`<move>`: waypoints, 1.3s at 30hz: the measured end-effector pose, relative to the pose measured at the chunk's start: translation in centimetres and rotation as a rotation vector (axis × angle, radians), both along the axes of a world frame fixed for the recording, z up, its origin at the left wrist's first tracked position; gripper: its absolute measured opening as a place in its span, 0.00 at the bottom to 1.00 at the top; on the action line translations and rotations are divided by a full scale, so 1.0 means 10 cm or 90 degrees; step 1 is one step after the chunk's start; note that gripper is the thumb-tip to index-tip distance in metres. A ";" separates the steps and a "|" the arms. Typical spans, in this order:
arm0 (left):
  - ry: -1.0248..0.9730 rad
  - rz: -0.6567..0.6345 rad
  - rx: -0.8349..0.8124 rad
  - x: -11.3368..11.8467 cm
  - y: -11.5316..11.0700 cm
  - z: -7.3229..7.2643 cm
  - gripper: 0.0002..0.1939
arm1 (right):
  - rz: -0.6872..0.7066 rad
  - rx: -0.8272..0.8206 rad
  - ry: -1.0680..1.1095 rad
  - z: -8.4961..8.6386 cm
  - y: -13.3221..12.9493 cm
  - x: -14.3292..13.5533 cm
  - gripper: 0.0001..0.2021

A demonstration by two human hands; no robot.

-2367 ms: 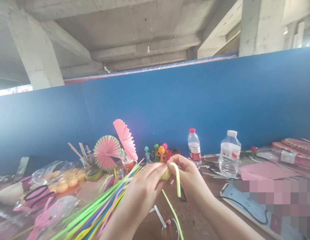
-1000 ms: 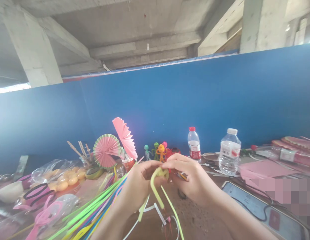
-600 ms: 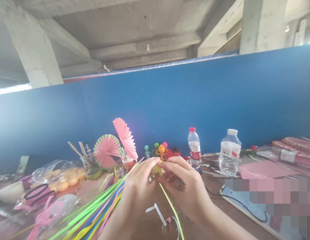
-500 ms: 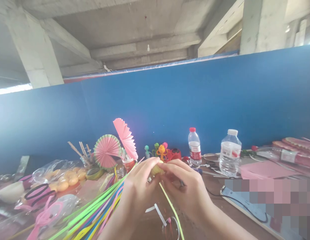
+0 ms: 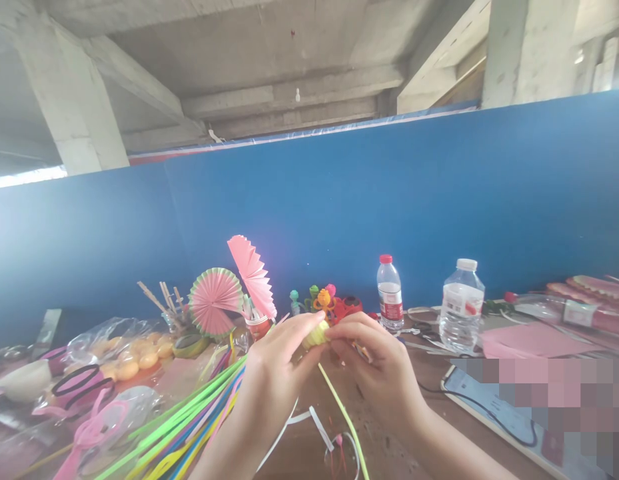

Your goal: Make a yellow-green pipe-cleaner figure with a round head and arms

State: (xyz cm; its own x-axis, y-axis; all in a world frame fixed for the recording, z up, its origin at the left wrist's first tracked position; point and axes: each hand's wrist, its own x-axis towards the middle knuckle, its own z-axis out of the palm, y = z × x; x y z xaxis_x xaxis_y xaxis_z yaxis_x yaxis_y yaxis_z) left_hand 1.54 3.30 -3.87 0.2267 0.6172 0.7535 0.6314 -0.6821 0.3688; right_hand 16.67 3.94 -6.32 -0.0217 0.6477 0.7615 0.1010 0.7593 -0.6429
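Between my two hands is a small yellow coil (image 5: 316,335) that looks wound from a fuzzy pipe cleaner. My left hand (image 5: 275,363) grips it from the left, thumb below and fingers over the top. On its right side my right hand (image 5: 372,360) pinches at the coil with thumb and fingertips. A pale yellow pipe cleaner (image 5: 342,410) trails from beneath the coil down toward the table's near edge; where it joins the coil is hidden. A bundle of coloured pipe cleaners (image 5: 189,413) lies left of my left wrist.
Pink paper fans (image 5: 215,301), small coloured figures (image 5: 323,299), a red-capped bottle (image 5: 390,293) and a larger water bottle (image 5: 462,307) stand along the blue partition (image 5: 309,200). A phone (image 5: 489,407) with a cable lies right. Bagged orange balls (image 5: 134,360) sit left.
My fingers have shifted around the yellow coil, so more of it shows between them. My right hand has turned slightly. The trailing pipe cleaner hangs almost as before.
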 end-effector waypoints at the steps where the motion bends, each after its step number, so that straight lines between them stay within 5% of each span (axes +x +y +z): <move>1: -0.023 -0.021 -0.039 0.01 -0.01 0.01 0.15 | -0.001 0.013 -0.004 0.00 0.01 0.01 0.08; 8: -0.267 -0.269 -0.404 0.08 -0.02 0.06 0.12 | -0.035 0.110 0.008 -0.02 0.02 0.02 0.08; 15: -0.303 -0.220 -0.362 0.08 0.04 0.03 0.15 | -0.023 0.134 -0.021 -0.05 0.03 -0.01 0.11; 22: -0.422 -0.314 -0.477 0.08 0.03 0.05 0.12 | -0.044 0.074 -0.001 -0.07 0.03 0.01 0.07; 32: -0.404 -0.375 -0.507 0.10 0.01 0.05 0.09 | -0.137 0.218 -0.100 -0.05 0.07 0.08 0.09; 39: -0.230 -0.190 -0.325 0.06 -0.03 0.09 0.10 | -0.042 0.075 -0.028 -0.03 0.03 0.05 0.09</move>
State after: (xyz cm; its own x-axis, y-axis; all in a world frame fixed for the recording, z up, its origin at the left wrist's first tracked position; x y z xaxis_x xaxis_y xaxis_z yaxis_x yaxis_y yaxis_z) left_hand 2.14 3.05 -2.95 0.2309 0.8651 0.4454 0.2211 -0.4924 0.8418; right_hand 17.15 4.28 -6.62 -0.0162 0.5556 0.8313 0.1792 0.8195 -0.5443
